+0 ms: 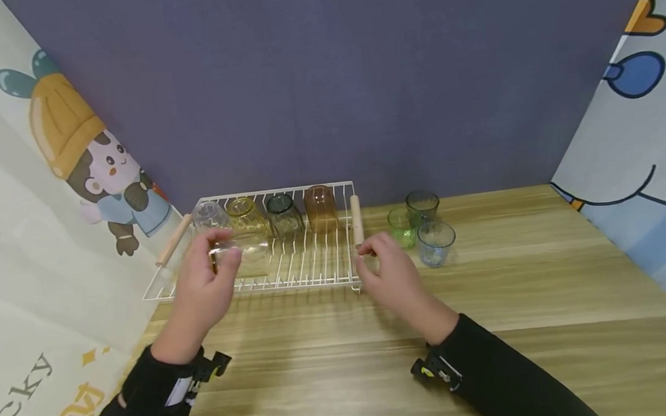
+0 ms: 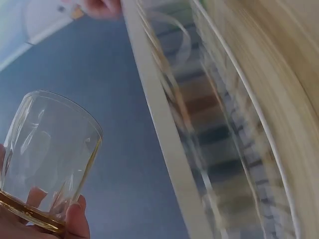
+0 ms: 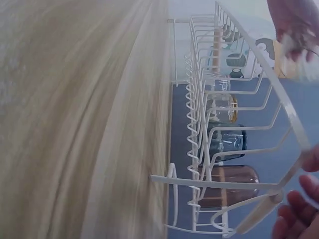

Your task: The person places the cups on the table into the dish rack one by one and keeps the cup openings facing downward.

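My left hand (image 1: pixel 205 282) holds a pale yellow glass tumbler (image 2: pixel 52 144) by its base, thumb on one side and fingers on the other. In the head view the tumbler lies sideways above the front left of a white wire dish rack (image 1: pixel 313 274), its rim toward the right. Thumb and fingertips of my right hand (image 1: pixel 391 270) pinch the rack's front right corner, by the wooden handle (image 1: pixel 357 219). Along the rack's back row stand upside-down glasses: a clear one (image 1: pixel 209 214), a yellow one (image 1: pixel 246 217), a dark grey one (image 1: pixel 283 215) and an amber-brown one (image 1: pixel 320 208).
Right of the rack, three glasses stand upright on the wooden table (image 1: pixel 481 288): a green one (image 1: pixel 401 230), a dark grey one (image 1: pixel 422 205) and a light blue one (image 1: pixel 436 244). A dark blue panel (image 1: pixel 328 96) rises behind. A printed curtain (image 1: pixel 28 246) hangs at the left.
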Demonstrator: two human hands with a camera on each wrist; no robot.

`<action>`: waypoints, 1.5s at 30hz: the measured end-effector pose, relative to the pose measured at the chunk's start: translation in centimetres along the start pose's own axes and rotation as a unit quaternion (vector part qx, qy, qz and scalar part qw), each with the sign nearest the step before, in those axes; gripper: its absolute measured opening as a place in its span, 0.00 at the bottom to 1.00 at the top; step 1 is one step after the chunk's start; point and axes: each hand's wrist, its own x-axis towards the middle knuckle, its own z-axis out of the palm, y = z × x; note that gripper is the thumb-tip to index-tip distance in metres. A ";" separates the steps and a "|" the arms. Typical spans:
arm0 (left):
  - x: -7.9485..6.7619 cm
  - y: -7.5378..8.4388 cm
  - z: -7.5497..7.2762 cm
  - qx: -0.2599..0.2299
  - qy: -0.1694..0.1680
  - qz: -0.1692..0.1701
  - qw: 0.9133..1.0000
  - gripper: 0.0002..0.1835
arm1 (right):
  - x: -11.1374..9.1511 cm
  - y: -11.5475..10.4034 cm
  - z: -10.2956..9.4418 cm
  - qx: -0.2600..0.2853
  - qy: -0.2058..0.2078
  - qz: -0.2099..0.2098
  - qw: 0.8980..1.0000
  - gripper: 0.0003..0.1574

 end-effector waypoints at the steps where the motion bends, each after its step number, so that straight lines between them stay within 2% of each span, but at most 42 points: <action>1: 0.2 -0.5 -0.8 0.021 0.000 -0.005 1.000 0.22 | 0.1 0.2 0.1 0.030 -0.005 0.031 0.999 0.11; 3: 0.5 -1.4 -2.2 0.059 0.003 -0.011 0.998 0.24 | 0.2 0.4 0.2 0.095 -0.018 0.095 0.991 0.17; 5: 0.7 -2.2 -3.5 0.088 -0.001 -0.022 0.996 0.25 | 0.3 0.6 0.5 0.156 -0.030 0.144 0.977 0.24; 7: 0.9 -3.0 -4.6 0.108 -0.014 -0.036 0.993 0.27 | 0.4 0.8 0.7 0.200 -0.035 0.177 0.963 0.32; 10: 1.2 -4.2 -5.8 0.128 -0.035 -0.057 0.990 0.29 | 0.5 0.8 1.0 0.235 -0.050 0.202 0.949 0.40; 15: 1.9 -5.8 -7.0 0.163 -0.059 -0.072 0.982 0.31 | 0.6 0.8 1.3 0.306 -0.073 0.234 0.920 0.33; 21: 3.1 -7.0 -7.8 0.216 -0.097 -0.060 0.970 0.32 | 0.8 0.9 1.5 0.385 -0.096 0.258 0.881 0.30; 23: 3.5 -7.2 -8.0 0.233 -0.116 -0.054 0.964 0.32 | 0.8 1.0 1.5 0.403 -0.099 0.260 0.872 0.30; 27: 4.1 -7.7 -7.9 0.278 -0.166 -0.031 0.945 0.31 | 0.8 1.2 1.4 0.421 -0.107 0.259 0.863 0.31; 31: 4.7 -8.5 -7.5 0.322 -0.215 -0.001 0.922 0.29 | 0.7 1.3 1.4 0.430 -0.111 0.253 0.860 0.31; 33: 5.2 -8.8 -7.3 0.334 -0.230 0.011 0.914 0.27 | 0.8 1.4 1.3 0.431 -0.112 0.251 0.860 0.30; 39: 6.6 -9.8 -6.8 0.348 -0.262 0.013 0.900 0.28 | 0.8 1.4 1.3 0.424 -0.109 0.253 0.863 0.27; 45: 6.6 -11.2 -6.0 0.355 -0.305 0.013 0.884 0.25 | 0.8 1.2 1.4 0.417 -0.118 0.247 0.867 0.27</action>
